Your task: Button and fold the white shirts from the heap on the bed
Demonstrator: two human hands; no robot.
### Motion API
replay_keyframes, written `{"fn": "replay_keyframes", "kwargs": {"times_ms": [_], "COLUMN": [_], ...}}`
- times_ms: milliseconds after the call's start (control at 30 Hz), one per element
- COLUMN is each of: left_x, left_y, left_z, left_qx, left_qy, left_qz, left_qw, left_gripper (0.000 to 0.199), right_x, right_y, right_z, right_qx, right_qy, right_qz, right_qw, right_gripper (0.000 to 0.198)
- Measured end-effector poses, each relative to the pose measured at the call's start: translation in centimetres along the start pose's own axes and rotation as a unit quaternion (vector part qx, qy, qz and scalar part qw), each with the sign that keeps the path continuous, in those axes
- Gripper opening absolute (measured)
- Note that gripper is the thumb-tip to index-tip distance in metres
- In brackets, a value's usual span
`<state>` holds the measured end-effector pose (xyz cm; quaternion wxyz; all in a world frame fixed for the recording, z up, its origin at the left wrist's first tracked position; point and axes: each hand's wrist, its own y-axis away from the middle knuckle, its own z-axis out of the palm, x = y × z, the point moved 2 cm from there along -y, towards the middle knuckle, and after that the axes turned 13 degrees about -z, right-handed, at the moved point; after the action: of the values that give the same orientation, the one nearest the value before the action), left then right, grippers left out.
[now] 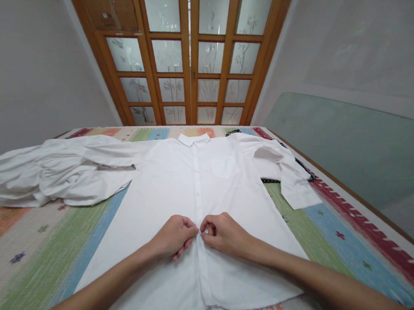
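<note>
- Both the left hand (179,235) and the right hand (222,232), in the head view, are each clamped in a fine pinch at the front placket (196,174) of the white shirt (162,177); exactly which bit sits in the grip, I cannot tell.
- The shirt lies front-up on the striped cover (66,240), collar (194,141) at the far end.
- Light, level pinches and matched placket edges should, I judge, keep the front from pulling askew.

Over my remote feed I count one left hand (179,233), one right hand (223,231), one white button-front shirt (169,181), one striped spread (37,266).
</note>
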<state>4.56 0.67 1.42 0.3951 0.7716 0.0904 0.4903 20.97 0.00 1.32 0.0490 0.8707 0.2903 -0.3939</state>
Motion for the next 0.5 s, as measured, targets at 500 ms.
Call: {"fn": "replay_keyframes", "kwargs": {"times_ms": [500], "left_x": [-0.33], "left_y": [-0.28], "left_z": [-0.17], "left_qx": [0.011], "left_qy": [-0.062], "left_qz": [0.041], "left_qw": [0.997], "left_gripper": [0.024], "right_x": [0.39], "right_y": [-0.49], "right_z": [-0.12], "right_qx": [-0.066], "right_qy": [-0.176], "right_qz": [0.118], "right_qw": [0.975], "right_gripper": [0.009]}}
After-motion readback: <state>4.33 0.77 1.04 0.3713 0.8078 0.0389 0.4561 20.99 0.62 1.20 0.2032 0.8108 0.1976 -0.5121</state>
